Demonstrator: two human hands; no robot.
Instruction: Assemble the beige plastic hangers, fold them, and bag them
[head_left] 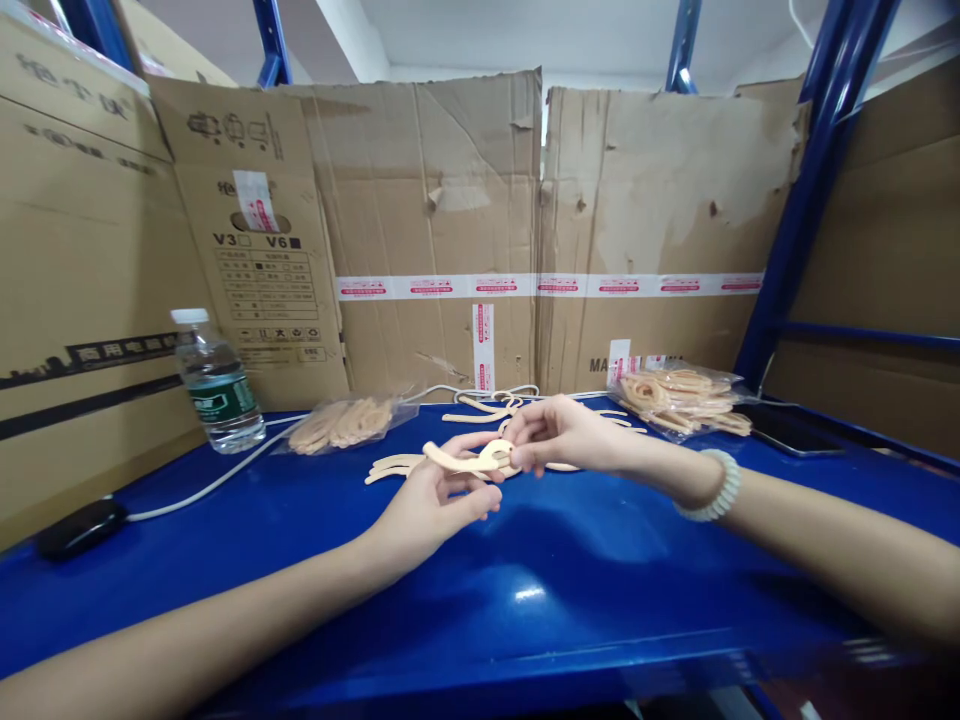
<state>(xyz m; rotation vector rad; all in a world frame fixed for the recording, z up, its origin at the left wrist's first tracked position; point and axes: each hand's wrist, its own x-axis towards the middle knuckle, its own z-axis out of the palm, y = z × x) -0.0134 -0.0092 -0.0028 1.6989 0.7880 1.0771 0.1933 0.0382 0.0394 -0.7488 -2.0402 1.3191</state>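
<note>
One cream strip (457,462) lay across your left hand (431,505) (grip unclear), its curled end pinched by your right hand (559,435); step, seemingly: two-handed adjusting; next move called for steady fingertips.

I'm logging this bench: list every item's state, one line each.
Cream strip: held, one end curled
Left hand: supporting strip
Right hand: pinching curled end
Loose strips: scattered
Water bottle: upright, capped
Bottle-side bag: filled
Right bag: filled
Phone: flat
Black device: resting
Cardboard: standing
Bracelet: worn

Strips (394,463) behind left hand (442,490) and right hand (555,437) partly hidden; box (67,250) left of left hand cut off, upper print (73,85) blurred.
</note>
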